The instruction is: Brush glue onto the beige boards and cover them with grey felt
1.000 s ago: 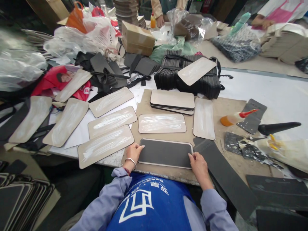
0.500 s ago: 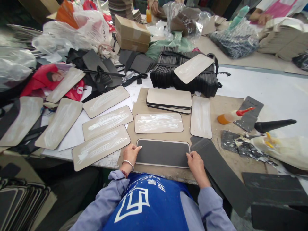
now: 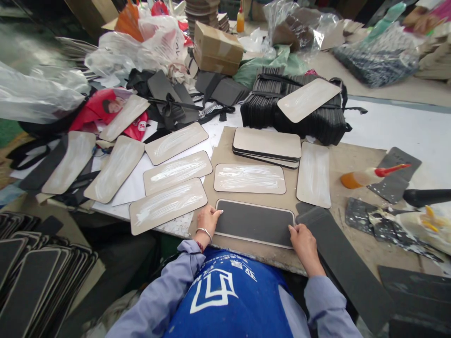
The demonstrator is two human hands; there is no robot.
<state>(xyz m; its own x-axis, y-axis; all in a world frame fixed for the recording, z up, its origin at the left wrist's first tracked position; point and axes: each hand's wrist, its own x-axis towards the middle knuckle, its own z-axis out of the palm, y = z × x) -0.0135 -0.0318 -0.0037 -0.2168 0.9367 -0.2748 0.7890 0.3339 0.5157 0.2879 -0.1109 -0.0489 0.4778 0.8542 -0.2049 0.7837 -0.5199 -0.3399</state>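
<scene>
A dark grey rectangular panel with a pale border (image 3: 254,223) lies at the table's front edge. My left hand (image 3: 207,221) pinches its left end, thumb along the top. At the opposite end my right hand (image 3: 303,239) grips the right edge between thumb and fingers. Just behind it lies a beige panel smeared with white paste (image 3: 250,179). Another pasted panel (image 3: 313,174) stands lengthwise to its right, and a small stack of beige panels (image 3: 267,142) sits farther back. More pasted panels, one of them the nearest on the left (image 3: 169,206), spread out beside my left hand.
An orange glue bottle with a red nozzle (image 3: 369,176) lies at right, near a paste-spattered dark sheet (image 3: 359,217). Long dark strips (image 3: 341,258) overhang the front edge. A strapped bundle of black pieces (image 3: 259,105) and a cardboard box (image 3: 217,48) are at the back. Bordered panels (image 3: 33,277) stand lower left.
The camera view has turned left, so everything appears farther right. Both hands keep hold of the dark panel's ends, with little other visible movement.
</scene>
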